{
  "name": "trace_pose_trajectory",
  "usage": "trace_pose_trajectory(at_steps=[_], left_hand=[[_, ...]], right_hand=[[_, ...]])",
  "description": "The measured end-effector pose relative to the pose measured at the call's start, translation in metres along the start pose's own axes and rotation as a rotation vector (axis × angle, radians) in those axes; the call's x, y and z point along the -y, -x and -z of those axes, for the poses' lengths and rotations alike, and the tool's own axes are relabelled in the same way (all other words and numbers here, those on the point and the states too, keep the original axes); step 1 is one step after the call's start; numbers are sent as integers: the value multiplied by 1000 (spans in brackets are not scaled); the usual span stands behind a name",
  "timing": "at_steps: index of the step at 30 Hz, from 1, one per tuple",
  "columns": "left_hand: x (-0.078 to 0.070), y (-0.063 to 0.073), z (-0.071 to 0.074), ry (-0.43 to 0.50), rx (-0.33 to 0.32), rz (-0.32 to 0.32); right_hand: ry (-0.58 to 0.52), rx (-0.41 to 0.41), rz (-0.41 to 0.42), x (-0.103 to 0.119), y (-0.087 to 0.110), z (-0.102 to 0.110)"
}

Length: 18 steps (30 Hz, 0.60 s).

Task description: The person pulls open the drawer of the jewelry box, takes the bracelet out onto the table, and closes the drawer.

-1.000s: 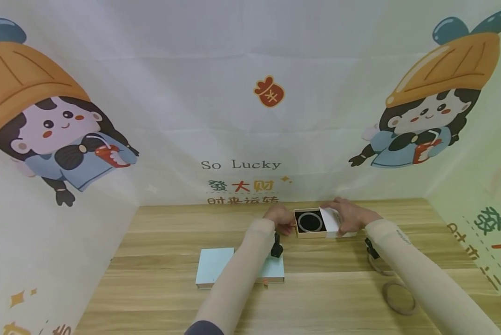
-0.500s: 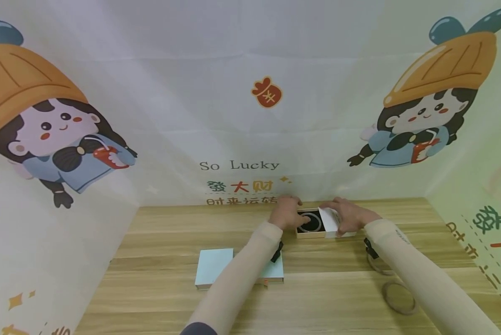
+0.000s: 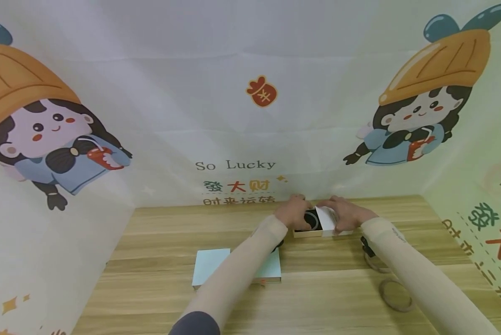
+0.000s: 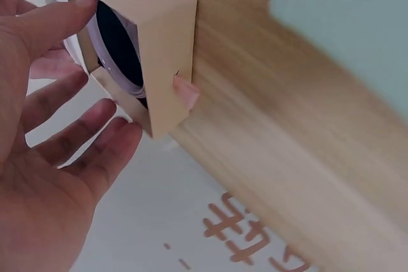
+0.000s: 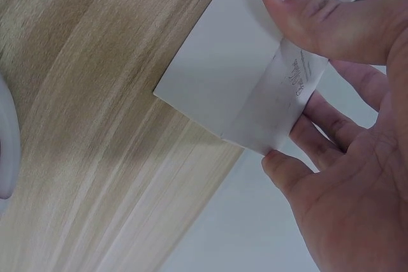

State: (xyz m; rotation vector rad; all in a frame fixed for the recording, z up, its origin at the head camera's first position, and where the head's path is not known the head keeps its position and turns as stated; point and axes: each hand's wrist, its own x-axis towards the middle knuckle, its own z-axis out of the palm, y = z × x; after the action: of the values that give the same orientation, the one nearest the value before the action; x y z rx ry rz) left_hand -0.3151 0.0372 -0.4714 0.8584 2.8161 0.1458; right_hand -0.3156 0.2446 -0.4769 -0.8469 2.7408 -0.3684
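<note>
A small drawer box lies near the table's back edge, its beige tray (image 4: pixel 169 49) partly out of a white sleeve (image 3: pixel 328 219). Inside the tray, a pale bangle (image 4: pixel 113 68) rests on a black insert; a pink ribbon tab (image 4: pixel 186 92) sticks out of the tray's end. My left hand (image 3: pixel 293 212) is over the tray, thumb reaching in at the bangle's edge, other fingers loosely extended along the back side. With my right hand (image 3: pixel 348 214) I grip the sleeve, thumb on top and fingers at its back side. The left hand covers part of the bangle in the head view.
Left of the middle lie a light blue box (image 3: pixel 210 266) and another light blue box (image 3: pixel 269 267), partly behind my left forearm. Two bangles lie at the right: one nearer bangle (image 3: pixel 395 296) and one (image 3: pixel 373 263) partly under my right forearm. A printed cloth wall (image 3: pixel 183 139) borders the table.
My left hand has left the tray's end, risen and moved right over the tray, its thumb now at the bangle. My right hand keeps its grip on the sleeve.
</note>
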Motion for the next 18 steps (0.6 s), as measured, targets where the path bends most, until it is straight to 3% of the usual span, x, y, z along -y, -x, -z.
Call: trace_pose_trajectory(at_steps=[11, 18], left_hand=[[-13, -18, 9, -126, 189, -28], [-20, -20, 10, -130, 216, 22]], right_hand=[[-7, -13, 10, -1, 0, -2], [-13, -23, 11, -1, 1, -1]])
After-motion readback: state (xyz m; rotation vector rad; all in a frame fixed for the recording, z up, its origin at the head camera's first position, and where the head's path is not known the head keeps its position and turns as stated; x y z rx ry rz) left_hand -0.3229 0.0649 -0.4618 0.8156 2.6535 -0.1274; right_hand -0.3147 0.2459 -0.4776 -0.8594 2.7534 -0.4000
